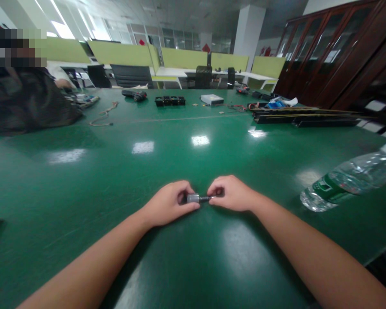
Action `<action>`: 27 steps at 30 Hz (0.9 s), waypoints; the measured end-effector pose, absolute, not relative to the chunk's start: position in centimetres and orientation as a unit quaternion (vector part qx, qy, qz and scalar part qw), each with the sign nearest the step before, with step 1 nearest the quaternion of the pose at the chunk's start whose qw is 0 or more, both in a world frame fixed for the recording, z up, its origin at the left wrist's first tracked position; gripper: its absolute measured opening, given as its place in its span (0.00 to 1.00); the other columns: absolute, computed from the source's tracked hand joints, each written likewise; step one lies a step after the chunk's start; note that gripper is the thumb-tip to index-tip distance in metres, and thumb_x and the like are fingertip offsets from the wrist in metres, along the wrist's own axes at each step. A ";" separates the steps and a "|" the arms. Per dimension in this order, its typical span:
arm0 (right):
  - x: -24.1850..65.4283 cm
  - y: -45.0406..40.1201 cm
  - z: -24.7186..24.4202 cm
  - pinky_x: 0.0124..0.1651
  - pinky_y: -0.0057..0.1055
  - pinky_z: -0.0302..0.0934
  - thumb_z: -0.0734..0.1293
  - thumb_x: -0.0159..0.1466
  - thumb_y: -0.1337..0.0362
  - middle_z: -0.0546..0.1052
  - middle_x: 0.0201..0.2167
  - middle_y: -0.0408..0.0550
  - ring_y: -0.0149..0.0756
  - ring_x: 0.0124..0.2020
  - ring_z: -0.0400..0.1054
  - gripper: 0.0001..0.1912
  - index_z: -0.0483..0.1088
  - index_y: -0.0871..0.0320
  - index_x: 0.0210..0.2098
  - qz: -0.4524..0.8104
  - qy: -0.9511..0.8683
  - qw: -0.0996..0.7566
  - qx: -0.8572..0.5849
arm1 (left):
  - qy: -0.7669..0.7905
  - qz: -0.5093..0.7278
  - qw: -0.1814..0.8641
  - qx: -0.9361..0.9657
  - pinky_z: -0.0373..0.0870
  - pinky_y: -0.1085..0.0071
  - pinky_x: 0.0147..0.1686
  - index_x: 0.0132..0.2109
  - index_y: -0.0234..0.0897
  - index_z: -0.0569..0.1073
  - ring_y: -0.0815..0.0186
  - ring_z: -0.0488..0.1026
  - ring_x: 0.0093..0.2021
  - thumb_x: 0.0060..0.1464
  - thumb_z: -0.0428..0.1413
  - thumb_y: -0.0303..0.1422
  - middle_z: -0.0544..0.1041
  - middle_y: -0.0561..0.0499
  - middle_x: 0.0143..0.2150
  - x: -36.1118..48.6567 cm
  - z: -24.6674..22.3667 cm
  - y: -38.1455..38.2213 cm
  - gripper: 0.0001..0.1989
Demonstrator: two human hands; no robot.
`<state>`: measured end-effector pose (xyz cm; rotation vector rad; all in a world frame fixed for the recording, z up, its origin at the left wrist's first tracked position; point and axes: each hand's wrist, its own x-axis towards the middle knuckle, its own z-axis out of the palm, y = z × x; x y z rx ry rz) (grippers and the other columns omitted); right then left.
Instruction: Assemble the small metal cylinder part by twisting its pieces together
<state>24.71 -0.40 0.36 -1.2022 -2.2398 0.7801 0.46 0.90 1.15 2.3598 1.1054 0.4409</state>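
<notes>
Small slim cylinder with a thick grey, shiny, seemingly translucent section and a narrower black section (194,198): one item in view, lying lengthwise left to right, close to horizontal. Thick grey end points left, between thumb and fingers of the bare left hand (167,202). Narrow black part extends right to the fingertips of the bare right hand (233,194), which cover its far end. Pale marks show along the black part. Contact with the glossy green tabletop (167,161) below: cannot be determined.
</notes>
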 end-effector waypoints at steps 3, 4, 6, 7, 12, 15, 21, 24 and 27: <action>24.9 -0.4 0.5 0.35 0.26 0.62 0.74 0.54 0.69 0.78 0.30 0.45 0.30 0.31 0.69 0.06 0.78 0.60 0.33 0.280 -0.818 0.238 -0.442 | 0.406 0.160 0.247 0.865 0.57 0.73 0.28 0.37 0.37 0.73 0.67 0.66 0.28 0.54 0.60 0.46 0.70 0.55 0.27 0.5 1.2 0.9 0.16; 25.0 -0.3 0.5 0.35 0.26 0.62 0.74 0.54 0.69 0.78 0.30 0.45 0.30 0.31 0.69 0.06 0.78 0.60 0.33 0.279 -0.819 0.237 -0.441 | 0.405 0.159 0.247 0.866 0.57 0.73 0.28 0.37 0.37 0.73 0.67 0.66 0.28 0.54 0.60 0.46 0.70 0.55 0.27 0.5 1.2 0.9 0.16; 25.1 -0.3 0.4 0.35 0.26 0.62 0.74 0.54 0.68 0.78 0.30 0.45 0.30 0.31 0.69 0.06 0.79 0.60 0.33 0.278 -0.820 0.237 -0.440 | 0.403 0.160 0.249 0.866 0.57 0.73 0.28 0.37 0.37 0.73 0.67 0.66 0.28 0.54 0.59 0.46 0.70 0.55 0.28 0.5 1.2 0.9 0.16; 25.1 -0.2 0.3 0.35 0.26 0.62 0.74 0.54 0.68 0.78 0.30 0.45 0.30 0.30 0.69 0.06 0.79 0.60 0.33 0.279 -0.820 0.238 -0.439 | 0.403 0.160 0.251 0.865 0.57 0.73 0.28 0.37 0.37 0.74 0.67 0.66 0.28 0.54 0.59 0.46 0.70 0.55 0.28 0.5 1.2 0.9 0.16; 25.7 0.1 0.1 0.35 0.25 0.62 0.74 0.54 0.67 0.78 0.30 0.45 0.30 0.30 0.70 0.06 0.79 0.59 0.33 0.292 -0.814 0.236 -0.442 | 0.412 0.157 0.252 0.862 0.57 0.74 0.27 0.37 0.37 0.73 0.67 0.66 0.27 0.54 0.59 0.47 0.69 0.55 0.27 0.5 1.2 0.9 0.16; 26.6 0.5 0.2 0.34 0.25 0.62 0.74 0.53 0.67 0.79 0.30 0.44 0.30 0.30 0.70 0.07 0.79 0.58 0.33 0.294 -0.808 0.222 -0.459 | 0.414 0.156 0.253 0.860 0.57 0.73 0.27 0.37 0.37 0.73 0.67 0.65 0.27 0.54 0.59 0.47 0.69 0.56 0.26 0.5 1.2 0.9 0.16; 27.9 1.0 0.6 0.34 0.26 0.63 0.74 0.53 0.66 0.79 0.31 0.46 0.30 0.30 0.70 0.07 0.80 0.59 0.33 0.306 -0.799 0.219 -0.469 | 0.411 0.158 0.247 0.863 0.58 0.73 0.27 0.36 0.37 0.72 0.67 0.66 0.27 0.54 0.59 0.46 0.69 0.55 0.27 0.4 1.2 0.9 0.16; 27.9 0.9 0.7 0.33 0.26 0.63 0.75 0.54 0.64 0.80 0.31 0.46 0.30 0.30 0.70 0.09 0.80 0.60 0.35 0.329 -0.798 0.215 -0.458 | 0.412 0.151 0.248 0.864 0.58 0.73 0.27 0.37 0.37 0.73 0.67 0.66 0.27 0.54 0.59 0.47 0.69 0.55 0.27 0.4 1.3 0.9 0.16; 27.4 0.8 0.5 0.34 0.26 0.63 0.75 0.55 0.62 0.80 0.32 0.47 0.31 0.30 0.71 0.11 0.80 0.60 0.36 0.350 -0.792 0.214 -0.451 | 0.410 0.148 0.248 0.865 0.58 0.73 0.27 0.38 0.37 0.73 0.67 0.66 0.28 0.55 0.59 0.47 0.70 0.55 0.27 0.4 1.2 0.9 0.17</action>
